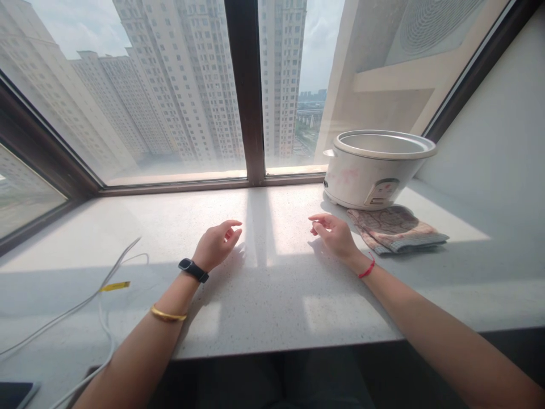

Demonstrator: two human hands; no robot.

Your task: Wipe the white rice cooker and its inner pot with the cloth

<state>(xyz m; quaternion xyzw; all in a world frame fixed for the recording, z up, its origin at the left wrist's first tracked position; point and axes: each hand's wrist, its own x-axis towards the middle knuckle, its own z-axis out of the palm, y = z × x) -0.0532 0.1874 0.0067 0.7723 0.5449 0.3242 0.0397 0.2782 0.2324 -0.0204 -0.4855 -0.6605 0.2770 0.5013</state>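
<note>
At the picture's 8 o'clock edge, a dark device (16, 394) lies cut off by the frame, and just above it a pale cable (76, 307) trails over the counter (264, 307), with a yellow tag (115, 286) on it. The left hand (213, 245) comes next, at about 2 o'clock from the tag and well apart from it, with a black band (193, 270) at the wrist and a gold bangle (168, 314) farther down the forearm. Its grip is partly open, fingers bent, a small gap between thumb and forefinger, holding nothing. Toward 12 o'clock, the brown window frame (249, 85) rises behind the counter.

The right hand (336, 234) is at 3 o'clock from the left, well apart, with a red cord (367, 267) at the wrist. Its grip is loosely curled and partly open; it appears to be empty, though the bent fingers hide part of the palm. The folded cloth (395, 227) lies just beside it at 3 o'clock. The white cooker (353, 179) stands upright and lidless at about 1 o'clock from that hand, right behind the cloth, near the window.
</note>
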